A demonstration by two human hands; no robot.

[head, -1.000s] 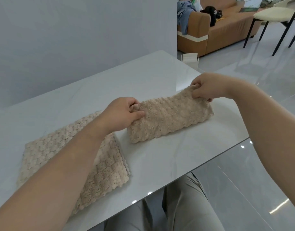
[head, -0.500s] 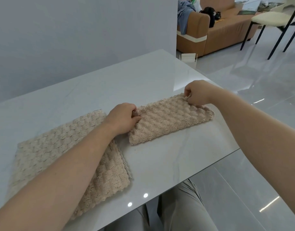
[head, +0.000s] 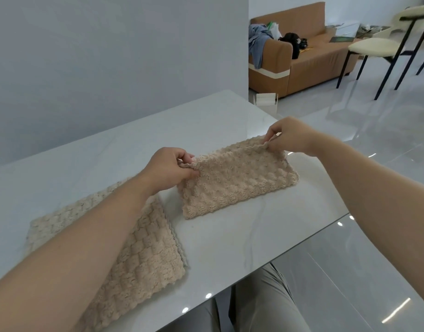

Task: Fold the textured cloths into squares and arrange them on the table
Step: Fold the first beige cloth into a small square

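Beige and bumpy, the folded cloth (head: 239,180) lies on the white worktop (head: 105,154), near its right end and close to the front edge. It is a long shape, folded in half, not yet a square. The left hand (head: 166,172) holds the far left corner and the right hand (head: 289,137) holds the far right corner. On each hand the fingers (head: 185,155) and thumb are pinched together on the wavy edge, with cloth between them. The far edge is lifted a little off the worktop, while the near edge rests flat.

A second cloth (head: 153,255) of the same kind lies spread flat to the left, partly under the left arm. It does not touch the folded one. A strip of bare worktop shows between them.

The cloth looks soft, fluffy and light. It will flop wherever nothing holds it, so two hands at two corners is a good way to keep it straight. The bumps should make it easy to grip, not slippery. It cannot break. The worktop looks shiny and smooth, so the cloth may slide on it when pushed.

I think the next fold goes sideways, one short end over the other, to make a square. For that, it is best to hold both corners of one short end and pinch both layers together, so they do not slip apart. Then the wavy edges can be lined up and patted flat.
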